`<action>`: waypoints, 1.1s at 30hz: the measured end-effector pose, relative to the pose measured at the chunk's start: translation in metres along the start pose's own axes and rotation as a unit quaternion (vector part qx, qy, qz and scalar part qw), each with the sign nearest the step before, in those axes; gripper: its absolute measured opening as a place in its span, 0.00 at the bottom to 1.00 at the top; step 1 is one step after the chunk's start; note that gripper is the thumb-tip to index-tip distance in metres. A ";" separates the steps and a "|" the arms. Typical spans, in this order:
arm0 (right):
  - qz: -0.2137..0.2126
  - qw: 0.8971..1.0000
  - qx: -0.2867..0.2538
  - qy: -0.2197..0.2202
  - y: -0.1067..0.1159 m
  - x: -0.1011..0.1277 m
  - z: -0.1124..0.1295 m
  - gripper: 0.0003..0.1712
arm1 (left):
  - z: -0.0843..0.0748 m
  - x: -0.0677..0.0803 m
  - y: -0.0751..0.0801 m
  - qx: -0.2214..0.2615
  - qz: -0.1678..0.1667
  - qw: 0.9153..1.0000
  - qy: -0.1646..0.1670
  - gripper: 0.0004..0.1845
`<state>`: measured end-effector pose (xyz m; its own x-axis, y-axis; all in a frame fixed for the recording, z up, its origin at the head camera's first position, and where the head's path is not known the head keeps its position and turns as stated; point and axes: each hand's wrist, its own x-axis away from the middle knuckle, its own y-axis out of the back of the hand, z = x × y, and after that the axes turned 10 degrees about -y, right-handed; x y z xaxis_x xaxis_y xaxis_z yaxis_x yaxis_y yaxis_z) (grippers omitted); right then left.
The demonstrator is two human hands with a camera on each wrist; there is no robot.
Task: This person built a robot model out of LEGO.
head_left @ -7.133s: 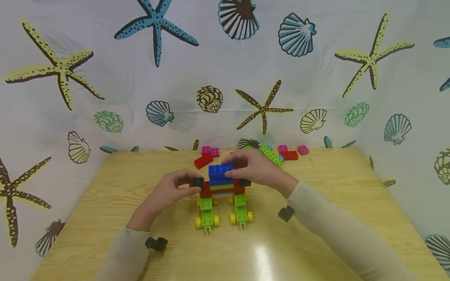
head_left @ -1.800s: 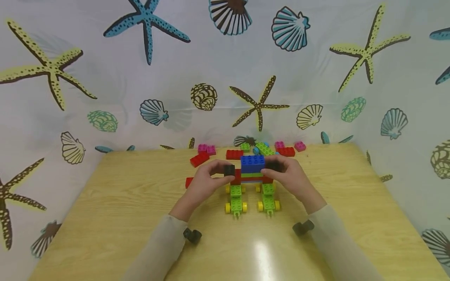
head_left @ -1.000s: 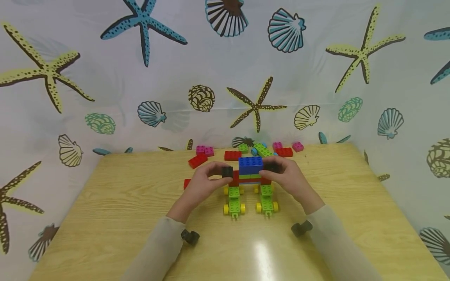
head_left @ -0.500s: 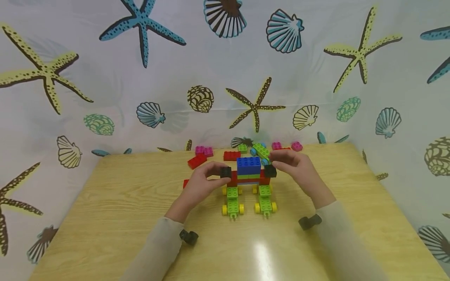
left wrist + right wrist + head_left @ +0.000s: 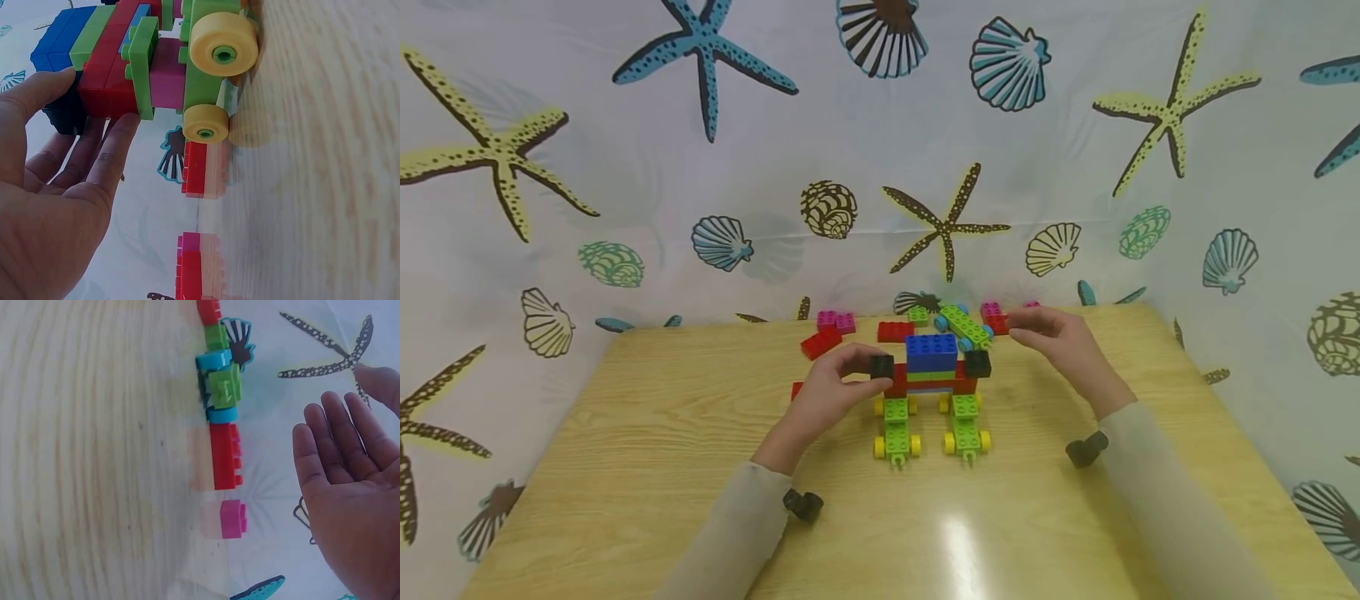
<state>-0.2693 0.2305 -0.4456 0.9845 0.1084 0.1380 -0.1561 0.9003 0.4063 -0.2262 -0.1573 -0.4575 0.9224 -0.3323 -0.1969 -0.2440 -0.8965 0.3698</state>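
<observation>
In the head view a brick-built toy vehicle stands on the table, with two green bases on yellow wheels and red and green layers above. A large blue brick tops its middle. Black bricks sit at both upper ends. My left hand holds the left end, thumb and fingers around the left black brick; the left wrist view shows fingertips reaching the red brick. My right hand is held away to the right of the vehicle, fingers extended and palm bare in the right wrist view.
Along the back lie a green car base with blue wheels, red bricks, a small green brick and pink bricks. Another red brick shows partly behind my left hand. A shell-patterned cloth hangs behind the table.
Since the oldest frame, the vehicle has moved right and my right hand has left the blue brick. In the last second that hand let go of the right end and drew away rightward.
</observation>
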 end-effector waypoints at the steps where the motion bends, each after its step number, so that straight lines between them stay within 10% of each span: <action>1: -0.001 1.000 0.000 -0.003 0.001 -0.002 -0.001 0.28 | 0.000 0.000 0.000 0.001 -0.001 1.000 -0.001 0.21; 33: -0.009 0.986 0.159 -0.050 0.000 -0.052 -0.014 0.27 | 0.000 0.001 0.001 0.005 0.000 1.000 0.006 0.21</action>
<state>-0.3193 0.2310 -0.4655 0.9772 0.0368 0.2092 -0.1707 0.7224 0.6701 -0.2253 -0.1581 -0.4574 0.9261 -0.3287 -0.1851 -0.2471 -0.8994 0.3607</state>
